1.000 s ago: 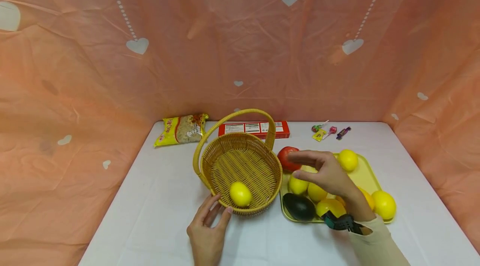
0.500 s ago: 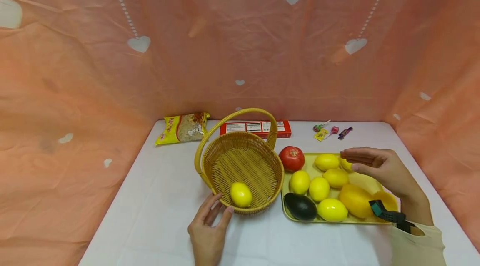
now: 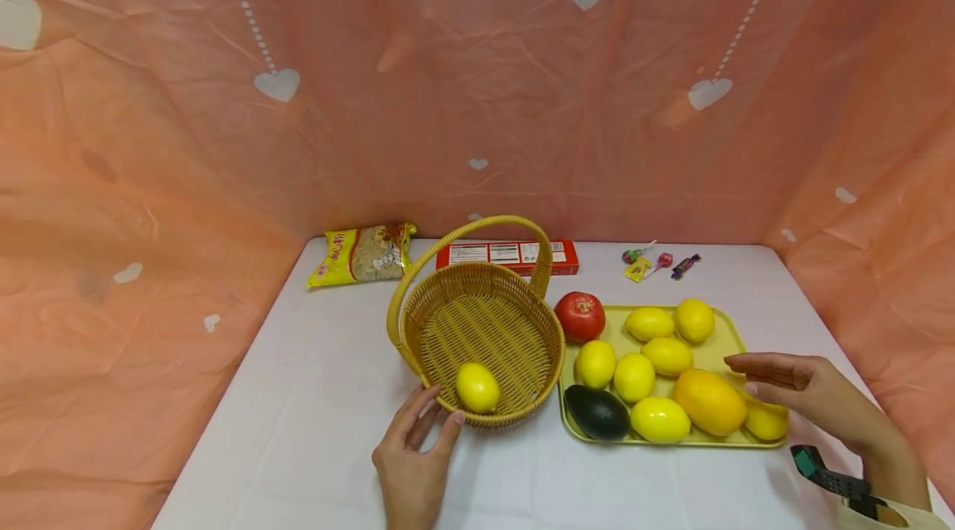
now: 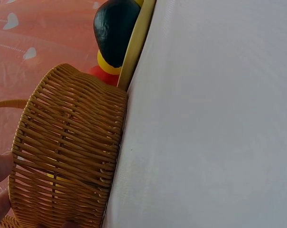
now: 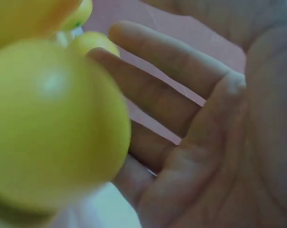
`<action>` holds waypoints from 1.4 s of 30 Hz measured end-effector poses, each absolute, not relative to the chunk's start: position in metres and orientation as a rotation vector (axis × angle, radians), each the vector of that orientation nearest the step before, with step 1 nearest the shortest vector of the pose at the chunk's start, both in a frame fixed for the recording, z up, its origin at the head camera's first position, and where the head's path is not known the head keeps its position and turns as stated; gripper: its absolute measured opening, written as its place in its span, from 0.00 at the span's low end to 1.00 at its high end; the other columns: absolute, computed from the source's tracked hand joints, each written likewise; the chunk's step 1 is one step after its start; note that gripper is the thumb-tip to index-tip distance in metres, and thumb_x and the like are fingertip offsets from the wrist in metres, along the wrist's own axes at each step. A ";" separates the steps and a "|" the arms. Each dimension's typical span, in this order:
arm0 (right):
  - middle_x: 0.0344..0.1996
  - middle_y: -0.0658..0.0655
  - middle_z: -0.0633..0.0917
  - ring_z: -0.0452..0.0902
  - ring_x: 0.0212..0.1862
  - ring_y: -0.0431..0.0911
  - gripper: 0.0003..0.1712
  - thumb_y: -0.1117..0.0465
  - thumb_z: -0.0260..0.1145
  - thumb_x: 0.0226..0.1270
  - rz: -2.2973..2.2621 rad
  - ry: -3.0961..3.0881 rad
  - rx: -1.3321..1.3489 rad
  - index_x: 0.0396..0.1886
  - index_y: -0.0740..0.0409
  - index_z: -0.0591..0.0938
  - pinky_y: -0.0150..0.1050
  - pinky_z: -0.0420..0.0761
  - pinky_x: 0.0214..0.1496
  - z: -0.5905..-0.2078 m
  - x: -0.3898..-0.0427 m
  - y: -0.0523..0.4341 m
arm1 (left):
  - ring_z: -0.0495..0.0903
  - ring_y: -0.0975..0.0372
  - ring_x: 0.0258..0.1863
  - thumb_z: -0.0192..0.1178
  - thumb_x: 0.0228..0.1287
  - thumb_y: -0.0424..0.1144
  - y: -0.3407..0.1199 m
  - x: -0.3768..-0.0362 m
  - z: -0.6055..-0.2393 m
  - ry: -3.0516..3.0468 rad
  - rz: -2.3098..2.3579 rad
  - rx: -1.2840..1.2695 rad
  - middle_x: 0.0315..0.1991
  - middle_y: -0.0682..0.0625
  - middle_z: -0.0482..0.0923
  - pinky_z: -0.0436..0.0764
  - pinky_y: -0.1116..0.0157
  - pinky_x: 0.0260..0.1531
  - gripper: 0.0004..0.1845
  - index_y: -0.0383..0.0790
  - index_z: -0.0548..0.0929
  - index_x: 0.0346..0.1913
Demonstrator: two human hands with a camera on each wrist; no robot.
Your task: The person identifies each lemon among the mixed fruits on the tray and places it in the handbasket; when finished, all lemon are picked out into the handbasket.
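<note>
Fingers on both hands are loose and holding nothing: the left hand [image 3: 413, 464] has straight fingers resting against the near outer wall of the wicker basket [image 3: 540, 352], and the right hand [image 3: 809, 393] hangs open, fingers straight, over the right end of the yellow tray [image 3: 727, 329], just beside the lemon at the tray's near right corner [image 3: 767, 422].

Big to small: the white tabletop [image 3: 313, 397] carries everything. The basket sits about mid-table with its handle arched over it, and one lemon [image 3: 477, 387] lies inside by the near rim. The tray touches the basket's right side. On it are an orange-yellow mango [image 3: 710, 401], a dark avocado [image 3: 596, 412] at the near left corner, a red tomato [image 3: 579, 316] at the far left corner, and a bunch more lemons.

Along the far edge are a red box [image 3: 507, 255], a yellow snack bag [image 3: 363, 255] and some small wrapped candies [image 3: 656, 262].
</note>
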State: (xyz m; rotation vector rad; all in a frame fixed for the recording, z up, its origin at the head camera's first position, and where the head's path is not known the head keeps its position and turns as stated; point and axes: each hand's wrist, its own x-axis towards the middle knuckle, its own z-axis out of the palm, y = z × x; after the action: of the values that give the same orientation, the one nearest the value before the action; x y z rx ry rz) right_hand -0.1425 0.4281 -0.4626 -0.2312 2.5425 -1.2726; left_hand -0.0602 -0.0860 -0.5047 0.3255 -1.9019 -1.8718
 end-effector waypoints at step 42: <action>0.59 0.39 0.88 0.83 0.59 0.28 0.30 0.77 0.78 0.64 -1.339 2.809 -0.741 0.65 0.60 0.85 0.18 0.84 0.57 -0.389 -0.139 0.363 | 0.89 0.39 0.59 0.82 0.59 0.28 -0.086 -0.059 -0.502 -1.916 -1.871 0.343 0.68 0.34 0.82 0.92 0.64 0.54 0.25 0.34 0.90 0.60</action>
State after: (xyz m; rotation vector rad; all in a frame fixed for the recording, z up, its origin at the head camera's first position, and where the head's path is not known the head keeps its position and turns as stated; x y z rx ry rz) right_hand -0.1390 0.3626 -0.3887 -0.7407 2.8088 -1.3385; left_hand -0.0589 -0.0862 -0.5019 0.3425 -1.9164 -1.8714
